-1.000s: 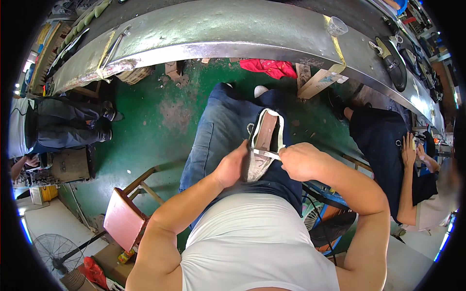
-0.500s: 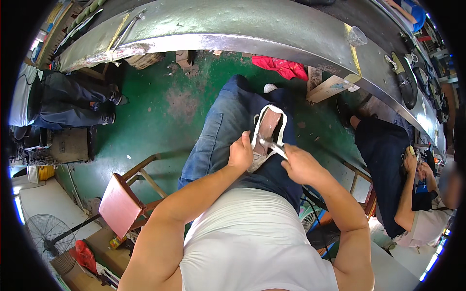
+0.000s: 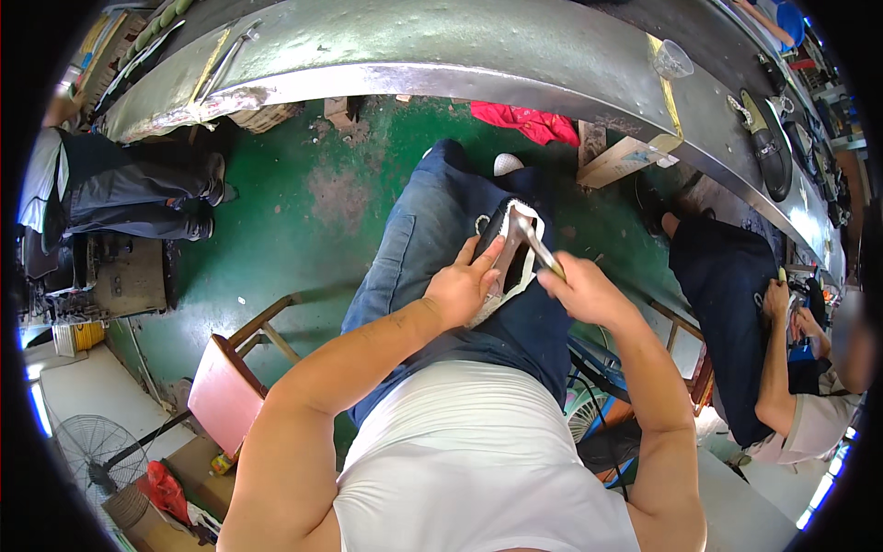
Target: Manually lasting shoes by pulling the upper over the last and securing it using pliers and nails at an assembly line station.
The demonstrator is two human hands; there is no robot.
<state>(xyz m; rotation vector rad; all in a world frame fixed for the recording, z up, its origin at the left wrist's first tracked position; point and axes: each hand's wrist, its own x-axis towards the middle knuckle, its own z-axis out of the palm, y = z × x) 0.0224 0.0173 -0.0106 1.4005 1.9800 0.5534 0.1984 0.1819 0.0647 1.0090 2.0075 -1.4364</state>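
Note:
I sit in blue jeans with a shoe upper point(image 3: 504, 247) resting sole-up on my lap; it is dark with a white lining edge. My left hand point(image 3: 463, 287) clasps the shoe from the left side, fingers spread along it. My right hand point(image 3: 579, 287) grips a pair of metal pliers point(image 3: 529, 239) whose jaws meet the shoe's edge near the toe end.
A long curved metal workbench point(image 3: 441, 51) runs across the top, carrying a finished black shoe point(image 3: 768, 147) and a clear cup point(image 3: 671, 60). A seated co-worker point(image 3: 763, 340) works at right, another person's legs point(image 3: 138, 189) at left. A red stool point(image 3: 225, 396), a floor fan point(image 3: 97, 455) and a red cloth point(image 3: 529, 120) stand on the green floor.
The shoe has tilted and shifted slightly right on my lap. My right hand has swung the pliers up over the shoe's edge; my left hand has slid along the shoe's side.

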